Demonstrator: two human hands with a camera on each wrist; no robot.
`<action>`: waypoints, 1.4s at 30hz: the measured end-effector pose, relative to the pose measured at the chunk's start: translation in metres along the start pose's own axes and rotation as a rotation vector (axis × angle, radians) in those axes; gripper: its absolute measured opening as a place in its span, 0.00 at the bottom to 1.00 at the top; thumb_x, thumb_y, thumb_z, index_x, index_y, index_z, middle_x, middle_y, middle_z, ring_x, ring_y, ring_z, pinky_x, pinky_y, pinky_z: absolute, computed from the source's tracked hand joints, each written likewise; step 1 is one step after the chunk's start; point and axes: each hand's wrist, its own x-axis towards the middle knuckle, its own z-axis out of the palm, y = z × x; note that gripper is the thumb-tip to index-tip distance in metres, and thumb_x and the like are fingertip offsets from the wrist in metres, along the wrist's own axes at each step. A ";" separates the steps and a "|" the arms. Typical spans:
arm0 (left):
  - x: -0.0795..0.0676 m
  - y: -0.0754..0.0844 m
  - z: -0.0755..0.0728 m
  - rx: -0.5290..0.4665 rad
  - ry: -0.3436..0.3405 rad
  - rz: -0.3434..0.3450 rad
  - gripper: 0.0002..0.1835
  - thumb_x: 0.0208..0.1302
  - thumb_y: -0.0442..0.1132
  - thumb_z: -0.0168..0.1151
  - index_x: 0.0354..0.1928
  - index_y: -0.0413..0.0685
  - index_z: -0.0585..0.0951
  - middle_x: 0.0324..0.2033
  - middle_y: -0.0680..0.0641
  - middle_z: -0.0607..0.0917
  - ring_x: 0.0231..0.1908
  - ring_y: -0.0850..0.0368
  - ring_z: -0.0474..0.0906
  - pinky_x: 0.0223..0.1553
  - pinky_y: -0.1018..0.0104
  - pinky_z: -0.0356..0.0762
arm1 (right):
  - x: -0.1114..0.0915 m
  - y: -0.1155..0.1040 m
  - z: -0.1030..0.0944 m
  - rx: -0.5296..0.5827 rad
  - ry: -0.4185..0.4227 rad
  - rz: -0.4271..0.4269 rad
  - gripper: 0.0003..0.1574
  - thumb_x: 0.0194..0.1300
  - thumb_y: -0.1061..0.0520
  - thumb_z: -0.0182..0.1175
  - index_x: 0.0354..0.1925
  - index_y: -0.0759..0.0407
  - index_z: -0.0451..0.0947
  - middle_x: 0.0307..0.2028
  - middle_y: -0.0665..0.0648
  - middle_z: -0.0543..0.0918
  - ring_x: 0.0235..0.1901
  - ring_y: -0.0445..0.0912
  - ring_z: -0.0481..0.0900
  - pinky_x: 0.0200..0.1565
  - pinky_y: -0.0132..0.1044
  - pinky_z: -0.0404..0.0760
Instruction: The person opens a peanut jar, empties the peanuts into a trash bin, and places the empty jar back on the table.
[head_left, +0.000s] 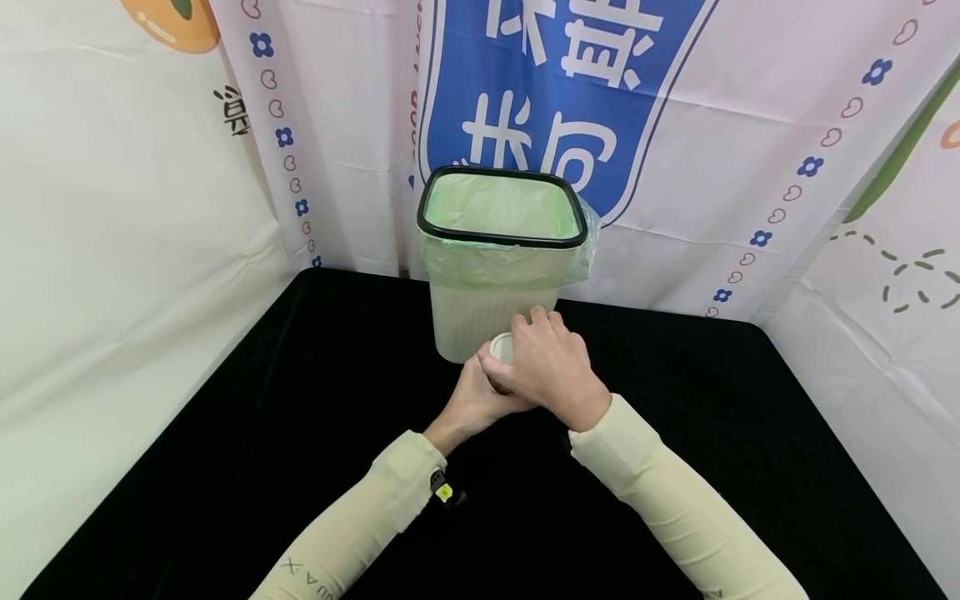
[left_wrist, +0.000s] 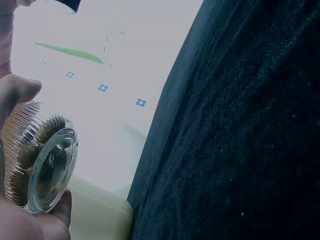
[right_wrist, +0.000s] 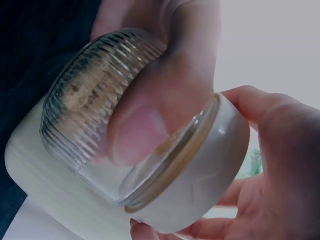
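A ribbed clear glass jar (right_wrist: 85,100) with several brownish lumps inside is held off the table, tilted. My left hand (head_left: 478,390) grips it round the side, the thumb lying along the glass in the right wrist view. The jar's thick round base (left_wrist: 54,170) faces the left wrist camera. At its mouth sits a smooth white lid (right_wrist: 205,170), with a tan ring between lid and glass. My right hand (head_left: 551,358) curls its fingers and thumb round the lid's edge, covering part of its top in the head view.
Just beyond the hands stands a cream trash bin (head_left: 480,321) with a black rim and a pale green liner (head_left: 502,204). Black cloth (head_left: 300,467) covers the table. Printed white curtains (head_left: 720,192) hang behind and at both sides.
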 end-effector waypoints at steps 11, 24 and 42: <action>0.001 -0.001 -0.001 -0.022 -0.012 -0.003 0.42 0.59 0.37 0.79 0.73 0.47 0.69 0.64 0.43 0.79 0.59 0.48 0.80 0.59 0.54 0.84 | 0.001 0.005 0.000 0.024 0.013 -0.083 0.29 0.69 0.37 0.59 0.38 0.63 0.84 0.37 0.64 0.83 0.37 0.60 0.82 0.33 0.56 0.88; 0.002 0.001 0.001 -0.021 -0.011 0.022 0.41 0.59 0.35 0.79 0.73 0.47 0.69 0.65 0.44 0.80 0.60 0.48 0.81 0.60 0.55 0.84 | 0.002 0.010 -0.004 0.072 -0.075 -0.105 0.28 0.69 0.36 0.59 0.43 0.59 0.84 0.41 0.61 0.83 0.40 0.57 0.80 0.35 0.53 0.87; 0.002 0.001 -0.001 0.043 0.000 0.004 0.45 0.57 0.37 0.81 0.75 0.48 0.68 0.67 0.44 0.79 0.62 0.46 0.80 0.63 0.50 0.82 | 0.003 0.014 -0.006 0.133 -0.097 -0.161 0.25 0.65 0.40 0.61 0.45 0.58 0.85 0.43 0.60 0.82 0.42 0.57 0.79 0.40 0.53 0.86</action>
